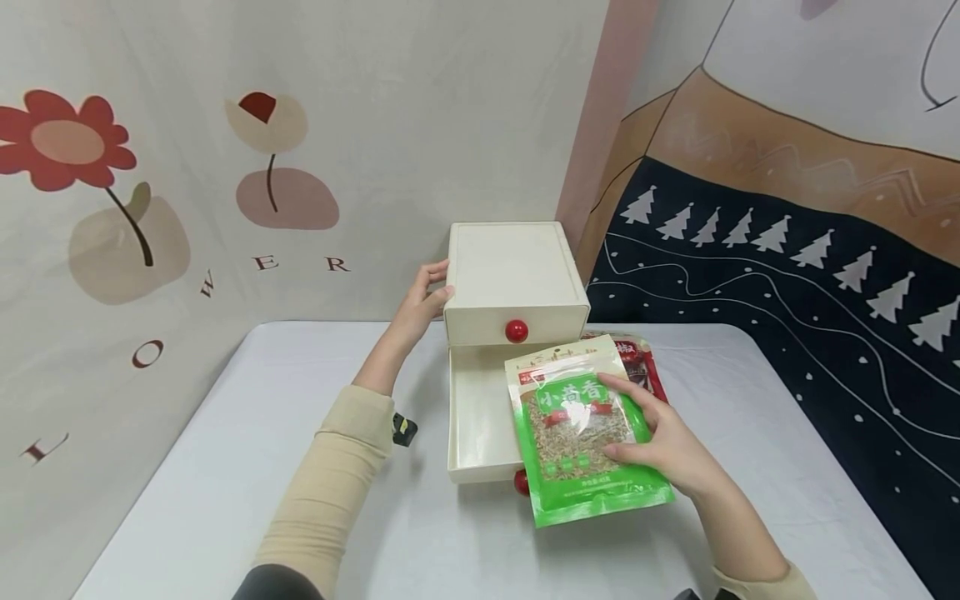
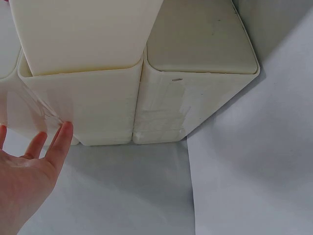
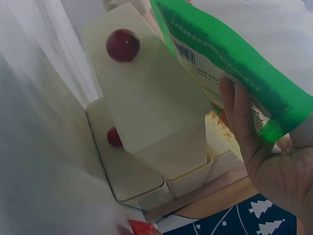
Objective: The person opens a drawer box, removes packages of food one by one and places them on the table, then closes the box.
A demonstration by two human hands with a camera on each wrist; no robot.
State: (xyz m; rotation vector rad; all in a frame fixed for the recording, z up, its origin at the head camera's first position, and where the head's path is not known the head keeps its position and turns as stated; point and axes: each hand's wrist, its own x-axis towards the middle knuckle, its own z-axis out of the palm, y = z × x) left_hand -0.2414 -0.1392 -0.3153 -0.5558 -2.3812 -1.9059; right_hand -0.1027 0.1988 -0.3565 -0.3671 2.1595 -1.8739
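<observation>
A cream drawer box with red knobs stands at the back of the white table. Its lower drawer is pulled out toward me. My left hand rests against the box's left side with its fingers fairly straight. In my right hand I grip a green and cream packet of fennel seeds, thumb and a finger on its front. The packet is held over the right part of the drawer and hides some of it. In the right wrist view, fingers press on the packet's printed back.
Behind the fennel packet, a red packet lies partly hidden to the right of the box. A small black object is on the table by my left sleeve. Curtains with printed flowers and trees hang behind the table.
</observation>
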